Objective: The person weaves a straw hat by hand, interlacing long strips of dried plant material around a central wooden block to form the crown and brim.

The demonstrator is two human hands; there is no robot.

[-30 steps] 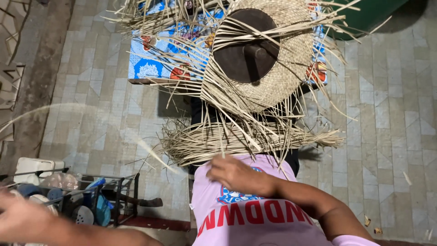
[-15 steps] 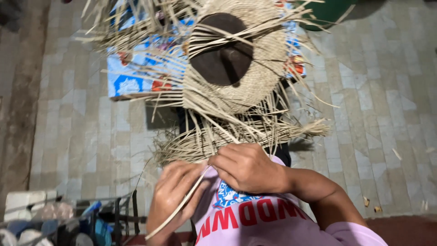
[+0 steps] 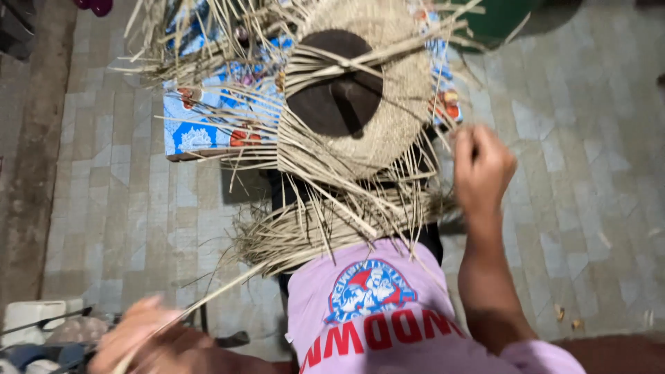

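Note:
A half-woven straw basket (image 3: 388, 118) with a dark round hollow lies before me, with loose straw strands (image 3: 325, 221) fanning out of it toward my lap. My right hand (image 3: 481, 166) is raised at the basket's right edge, fist closed on thin strands. My left hand (image 3: 138, 332), blurred at the lower left, grips one long straw strand (image 3: 228, 287) that runs up to the bundle. I wear a pink printed shirt (image 3: 374, 312).
A blue patterned cloth (image 3: 201, 118) covers a low stand behind the basket. The floor is pale tile (image 3: 589, 138). A dark green container (image 3: 499, 21) stands at the top right. Clutter and a white object (image 3: 34, 315) sit at the lower left.
Both hands were together at the bundle above my lap. My right hand has risen to the basket's right edge, and my left hand has pulled a strand down to the lower left.

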